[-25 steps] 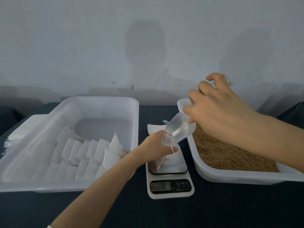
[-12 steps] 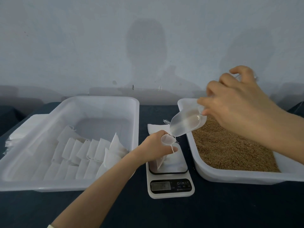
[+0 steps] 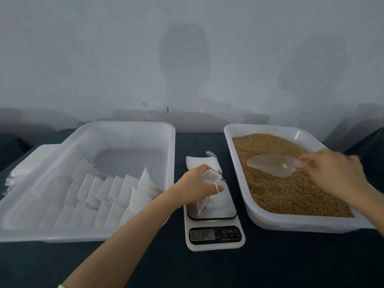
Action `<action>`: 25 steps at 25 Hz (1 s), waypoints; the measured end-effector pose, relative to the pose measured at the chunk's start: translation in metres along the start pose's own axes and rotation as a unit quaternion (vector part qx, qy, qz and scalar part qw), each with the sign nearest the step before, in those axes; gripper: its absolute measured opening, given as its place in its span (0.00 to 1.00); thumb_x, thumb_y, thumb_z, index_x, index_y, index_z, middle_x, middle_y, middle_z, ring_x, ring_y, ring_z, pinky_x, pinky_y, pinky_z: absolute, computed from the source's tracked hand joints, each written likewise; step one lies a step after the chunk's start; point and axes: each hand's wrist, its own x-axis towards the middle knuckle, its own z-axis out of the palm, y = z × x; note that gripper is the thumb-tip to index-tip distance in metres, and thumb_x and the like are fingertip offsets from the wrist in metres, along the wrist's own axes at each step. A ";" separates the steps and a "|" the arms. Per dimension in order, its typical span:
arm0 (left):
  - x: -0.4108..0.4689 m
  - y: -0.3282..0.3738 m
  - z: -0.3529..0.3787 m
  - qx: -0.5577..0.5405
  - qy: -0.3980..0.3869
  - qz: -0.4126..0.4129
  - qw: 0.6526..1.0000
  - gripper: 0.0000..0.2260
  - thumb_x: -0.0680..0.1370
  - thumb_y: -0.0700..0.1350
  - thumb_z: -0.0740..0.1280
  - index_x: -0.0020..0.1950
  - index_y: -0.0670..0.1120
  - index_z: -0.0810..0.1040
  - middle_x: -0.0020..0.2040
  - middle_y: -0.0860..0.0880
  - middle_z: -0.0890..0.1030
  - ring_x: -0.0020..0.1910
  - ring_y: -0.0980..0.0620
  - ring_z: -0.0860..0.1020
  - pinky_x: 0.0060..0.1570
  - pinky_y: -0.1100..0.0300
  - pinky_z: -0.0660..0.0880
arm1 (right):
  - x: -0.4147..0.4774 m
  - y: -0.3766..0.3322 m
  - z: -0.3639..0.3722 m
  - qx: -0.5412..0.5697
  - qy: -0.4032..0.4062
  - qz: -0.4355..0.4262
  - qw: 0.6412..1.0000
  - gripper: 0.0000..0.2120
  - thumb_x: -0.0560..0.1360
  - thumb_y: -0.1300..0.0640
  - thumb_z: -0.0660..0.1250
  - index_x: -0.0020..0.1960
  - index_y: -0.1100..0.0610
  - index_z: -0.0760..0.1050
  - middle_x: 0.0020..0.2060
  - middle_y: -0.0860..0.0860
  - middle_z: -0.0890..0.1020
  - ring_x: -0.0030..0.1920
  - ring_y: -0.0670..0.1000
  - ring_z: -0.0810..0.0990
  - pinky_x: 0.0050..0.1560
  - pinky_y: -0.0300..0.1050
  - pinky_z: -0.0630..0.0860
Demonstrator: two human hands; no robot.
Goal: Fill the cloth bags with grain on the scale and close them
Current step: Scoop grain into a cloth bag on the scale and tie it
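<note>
My left hand [image 3: 195, 183] grips the neck of a small white cloth bag [image 3: 209, 202] that stands on the white kitchen scale [image 3: 215, 235], its mouth held open at the top. My right hand [image 3: 334, 173] holds the handle of a clear plastic scoop [image 3: 272, 164], which lies low over the brown grain [image 3: 286, 183] in the white tray [image 3: 291, 222] on the right. The scoop's bowl points left and looks empty. The scale's display is lit, its digits blurred.
A large white tub [image 3: 133, 129] on the left holds several filled, closed cloth bags [image 3: 108, 192] in rows. A small stack of empty bags [image 3: 199, 162] lies behind the scale. More flat white cloth sits at the far left edge [image 3: 14, 175]. Dark table surface in front.
My right hand has carried the scoop away from the bag's mouth, rightward and down onto the grain tray. My left hand and the bag have stayed on the scale.
</note>
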 end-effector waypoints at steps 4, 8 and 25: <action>-0.002 0.002 0.000 0.006 0.002 0.001 1.000 0.19 0.72 0.56 0.72 0.59 0.56 0.69 0.48 0.59 0.72 0.46 0.58 0.74 0.39 0.67 0.69 | -0.008 0.003 0.041 0.130 -0.076 0.058 0.987 0.13 0.76 0.41 0.59 0.53 0.43 0.79 0.42 0.45 0.82 0.40 0.47 0.77 0.53 0.55 0.75; -0.003 0.003 -0.001 0.010 -0.002 0.006 1.000 0.19 0.73 0.54 0.72 0.59 0.55 0.69 0.49 0.58 0.72 0.46 0.58 0.73 0.41 0.66 0.69 | -0.007 0.001 0.052 0.117 -0.110 0.087 0.983 0.15 0.75 0.40 0.61 0.56 0.44 0.78 0.44 0.47 0.81 0.46 0.52 0.79 0.58 0.60 0.72; -0.007 0.010 -0.004 0.013 -0.046 0.002 0.999 0.14 0.73 0.43 0.66 0.58 0.51 0.71 0.47 0.54 0.76 0.43 0.56 0.76 0.41 0.66 0.73 | 0.010 -0.133 0.025 0.238 0.051 -0.458 0.855 0.07 0.75 0.63 0.66 0.47 0.54 0.80 0.56 0.52 0.77 0.49 0.49 0.77 0.40 0.44 0.76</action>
